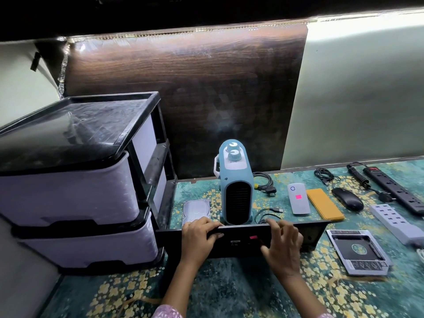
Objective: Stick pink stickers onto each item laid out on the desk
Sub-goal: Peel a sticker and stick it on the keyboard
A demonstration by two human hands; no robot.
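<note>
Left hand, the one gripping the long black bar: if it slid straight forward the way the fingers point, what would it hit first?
Probably the silver hard drive, lying flat just past the left hand and the black bar. Depth is hard to judge, so the gap is unclear.

black panel (pixel 241 239) upright on edge at desk's (pixel 229 294) front, pink sticker (pixel 253 237) on its face | white remote (pixel 298 199) flat toward back edge, pink sticker (pixel 298 196) on top
</note>
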